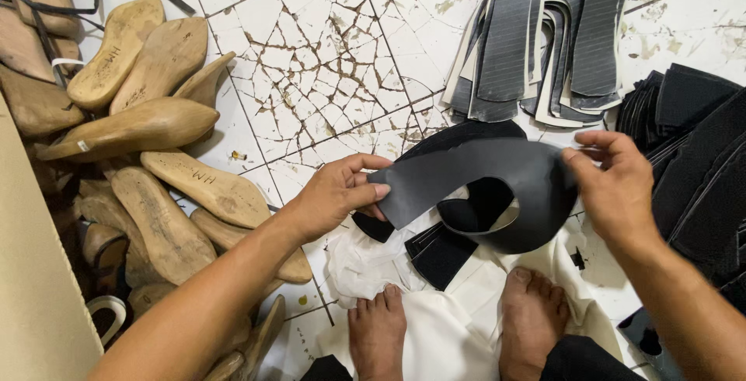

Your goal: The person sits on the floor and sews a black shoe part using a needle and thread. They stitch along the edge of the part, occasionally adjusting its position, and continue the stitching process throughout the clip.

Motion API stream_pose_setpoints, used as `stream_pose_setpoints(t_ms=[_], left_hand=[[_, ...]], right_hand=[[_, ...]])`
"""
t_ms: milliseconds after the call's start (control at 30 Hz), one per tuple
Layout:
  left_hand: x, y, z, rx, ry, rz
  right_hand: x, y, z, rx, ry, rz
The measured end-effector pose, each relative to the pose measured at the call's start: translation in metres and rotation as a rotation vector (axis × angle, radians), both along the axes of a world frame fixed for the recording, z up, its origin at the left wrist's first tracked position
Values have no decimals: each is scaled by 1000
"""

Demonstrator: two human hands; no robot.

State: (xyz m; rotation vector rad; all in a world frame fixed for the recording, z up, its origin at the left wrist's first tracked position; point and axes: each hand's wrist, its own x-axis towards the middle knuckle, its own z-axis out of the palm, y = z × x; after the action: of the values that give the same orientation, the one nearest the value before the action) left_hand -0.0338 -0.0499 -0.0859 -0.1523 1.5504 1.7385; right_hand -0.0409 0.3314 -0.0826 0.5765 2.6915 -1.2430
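At the centre of the frame, a dark grey, horseshoe-shaped leather piece (497, 179) is held up between both hands above the cracked white tile floor (311, 54). The left hand (334, 194) pinches one end of it, thumb on top and fingers curled underneath. The right hand (614, 187) grips the opposite end at the right, thumb and fingers pressed on the edge. The piece bows and curls under its own weight, so it looks thin, light and floppy rather than stiff; its surface seems smooth and matte, likely not slippery. Holding it near the two ends, as now, keeps it spread; a grip at one end alone would probably let it droop.

Below it lie more black cut pieces (439, 253) on white cloth (435, 319), with two bare feet (377, 334) at the lower edge. A stack of similar grey horseshoe pieces (544, 39) sits at the upper right, and dark fabric piles (699, 155) fill the right side. Wooden shoe forms (148, 124) are heaped along the left.
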Motion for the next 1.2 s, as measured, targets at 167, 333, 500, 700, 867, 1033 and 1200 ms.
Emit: stream_pose_setpoints(t_ms=[167,333,500,700,867,1033,1200], left_hand=[[5,23,19,41,81,-67],[16,37,38,63,53,-151],[19,43,48,70,59,-207],[23,52,50,114,30,-122],[27,64,46,148,-47,52],[27,70,43,66,41,39],[29,74,45,8,120,30]], right_hand=[[28,-32,28,-49,230,602],[46,-78,49,-193,400,749],[34,-86,60,-116,514,890],[37,-82,58,-341,-145,585],[39,-84,52,-623,-337,323],[39,-86,51,-759,-468,185],[43,-89,50,-825,-433,194]])
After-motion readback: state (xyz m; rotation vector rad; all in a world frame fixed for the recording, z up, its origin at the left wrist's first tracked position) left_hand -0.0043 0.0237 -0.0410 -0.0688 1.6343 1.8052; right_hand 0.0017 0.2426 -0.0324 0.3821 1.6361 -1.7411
